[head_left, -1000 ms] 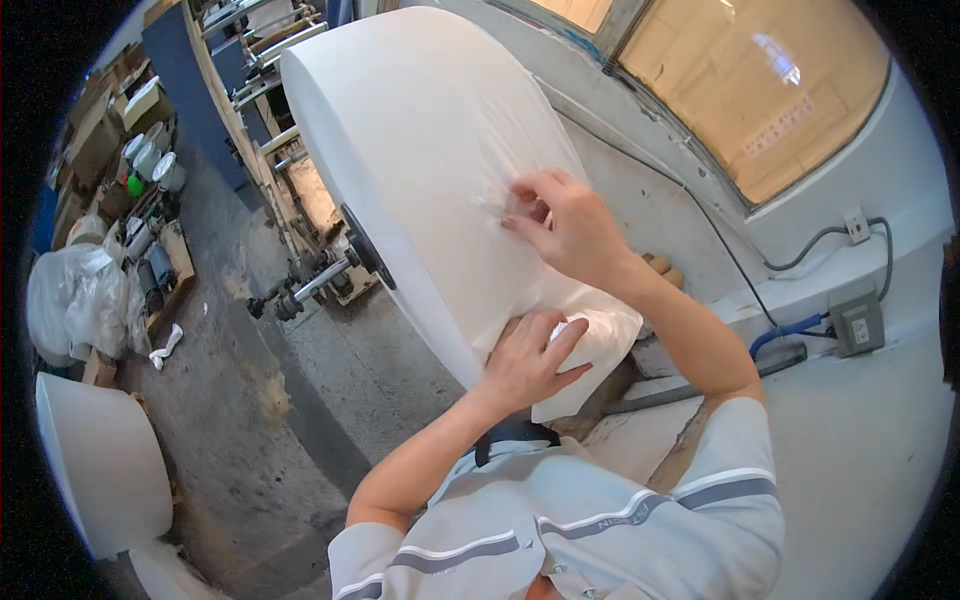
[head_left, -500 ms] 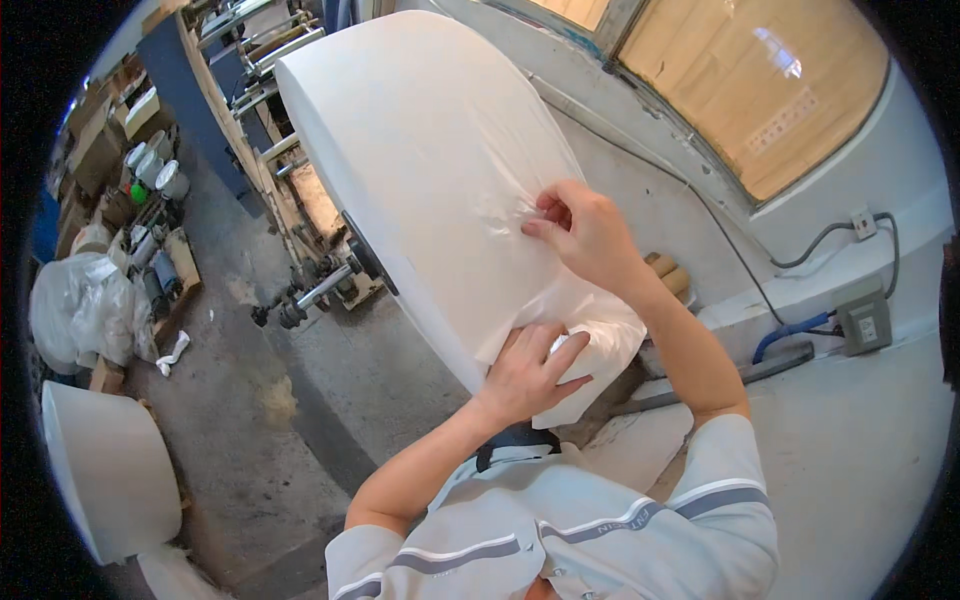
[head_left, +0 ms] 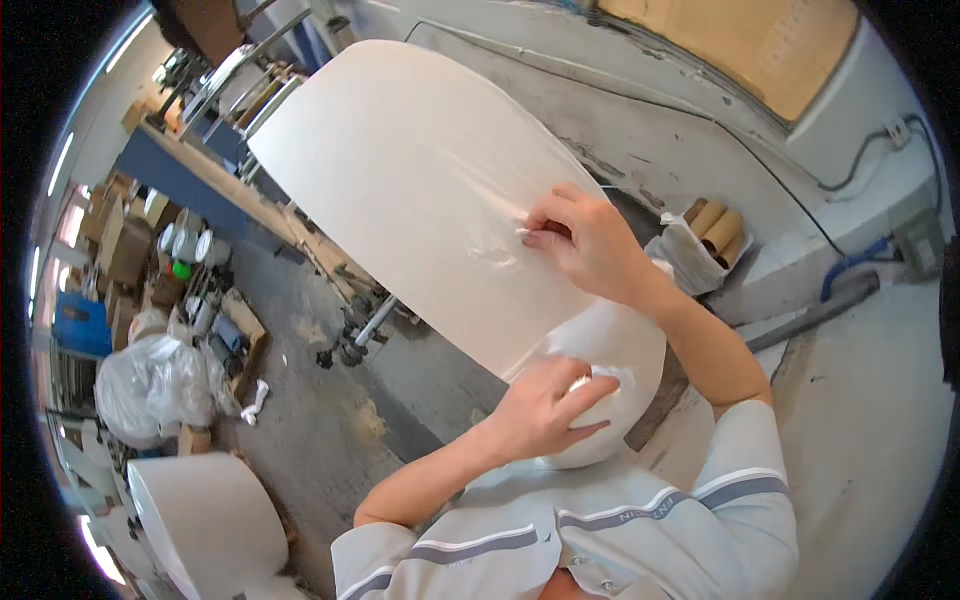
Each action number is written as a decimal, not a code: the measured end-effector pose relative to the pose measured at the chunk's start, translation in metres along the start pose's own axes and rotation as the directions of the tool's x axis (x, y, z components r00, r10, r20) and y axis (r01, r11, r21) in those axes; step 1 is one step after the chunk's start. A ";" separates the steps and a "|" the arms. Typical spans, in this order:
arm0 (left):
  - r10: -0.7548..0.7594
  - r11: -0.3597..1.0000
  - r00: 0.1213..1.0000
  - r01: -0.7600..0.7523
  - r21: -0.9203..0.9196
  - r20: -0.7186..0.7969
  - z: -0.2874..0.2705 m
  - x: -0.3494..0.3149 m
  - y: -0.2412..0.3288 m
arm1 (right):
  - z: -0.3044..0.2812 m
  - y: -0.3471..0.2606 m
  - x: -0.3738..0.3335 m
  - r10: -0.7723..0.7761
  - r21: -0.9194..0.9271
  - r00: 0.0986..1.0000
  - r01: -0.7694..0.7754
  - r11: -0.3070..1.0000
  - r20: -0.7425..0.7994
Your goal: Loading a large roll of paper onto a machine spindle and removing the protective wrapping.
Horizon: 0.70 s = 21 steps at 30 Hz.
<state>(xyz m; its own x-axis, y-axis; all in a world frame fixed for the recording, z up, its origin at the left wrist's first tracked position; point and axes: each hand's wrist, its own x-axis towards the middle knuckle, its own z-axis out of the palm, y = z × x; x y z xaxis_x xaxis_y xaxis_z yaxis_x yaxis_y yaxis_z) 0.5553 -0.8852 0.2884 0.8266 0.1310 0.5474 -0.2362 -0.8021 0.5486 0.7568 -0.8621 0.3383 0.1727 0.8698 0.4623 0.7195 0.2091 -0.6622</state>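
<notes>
A wide sheet of white plastic film [head_left: 400, 180] spreads from the large roll at the far side down toward my body. My right hand [head_left: 588, 240] is closed in a pinch on the film near its right edge, and creases run out from the fingertips. Nearer to me, my left hand [head_left: 545, 408] grips the lower edge of the film, thumb and forefinger sticking out. Below and right of it the film's loose end [head_left: 610, 345] bulges and folds, shiny, in front of my shirt. Where the sheet meets the roll is hard to make out.
A metal shaft [head_left: 375, 322] juts out left of the film. Another white roll [head_left: 210, 520] stands at the lower left, with bagged clear plastic [head_left: 160, 390] and boxes beyond. Cardboard tubes [head_left: 715, 228] sit in a bag by the right wall.
The view has swung, and the film now stretches out flatter and covers the roll's end that showed before. Its loose end has ballooned out. Both hands keep their grip.
</notes>
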 end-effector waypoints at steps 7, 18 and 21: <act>0.118 0.971 0.993 -0.114 -0.212 0.008 -0.015 -0.009 -0.022 | 0.007 -0.024 -0.017 0.035 -0.204 0.998 -0.044 0.978 -0.048; 0.214 0.946 0.974 -0.188 -0.265 0.072 -0.011 -0.021 -0.030 | 0.010 -0.036 -0.026 0.143 -0.165 0.990 -0.140 0.976 0.006; 0.236 0.943 0.969 -0.211 -0.258 0.068 -0.004 -0.023 -0.033 | 0.009 -0.045 -0.031 0.190 -0.225 0.980 -0.174 0.959 0.052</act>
<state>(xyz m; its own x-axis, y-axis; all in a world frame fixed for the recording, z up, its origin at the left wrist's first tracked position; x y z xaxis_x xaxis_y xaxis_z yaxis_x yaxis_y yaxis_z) 0.5419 -0.8596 0.2606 0.7803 -0.1017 0.6171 -0.5292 -0.6333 0.5647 0.7131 -0.8944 0.3484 0.2710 0.9156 0.2971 0.8115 -0.0513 -0.5822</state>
